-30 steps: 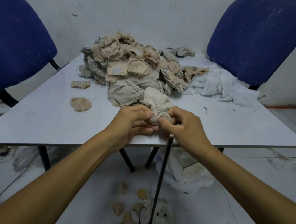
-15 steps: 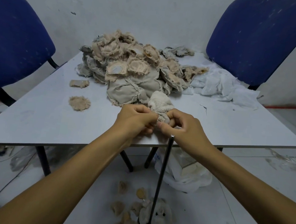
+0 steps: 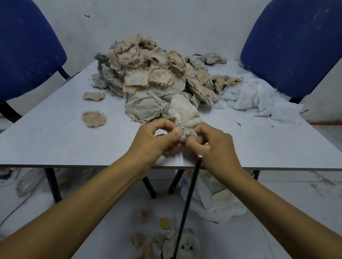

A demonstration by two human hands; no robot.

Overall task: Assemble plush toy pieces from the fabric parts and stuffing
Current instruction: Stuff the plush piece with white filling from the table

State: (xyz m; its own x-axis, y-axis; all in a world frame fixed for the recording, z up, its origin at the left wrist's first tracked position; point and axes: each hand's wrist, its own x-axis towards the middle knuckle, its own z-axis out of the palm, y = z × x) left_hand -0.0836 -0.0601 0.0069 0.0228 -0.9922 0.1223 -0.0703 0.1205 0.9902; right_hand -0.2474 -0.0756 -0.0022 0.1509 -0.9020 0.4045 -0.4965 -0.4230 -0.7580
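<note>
Both hands have lifted slightly off the grey bench (image 3: 60, 139); left hand (image 3: 154, 142) and right hand (image 3: 216, 150) each keep a pinching grip on the cream fuzzy plush piece (image 3: 185, 115), just before the heap of beige fabric parts (image 3: 150, 79).

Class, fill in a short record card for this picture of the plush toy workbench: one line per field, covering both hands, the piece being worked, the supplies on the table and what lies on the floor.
left hand: pinches the lower end of the cream plush piece
right hand: grips the same end from the other side
fabric pile: beige and grey parts heaped behind the hands
loose round pieces: two, left of the pile
white stuffing: right of the pile
table: grey
floor: finished plush toy, scattered scraps
black rod: upright near the table edge
</note>
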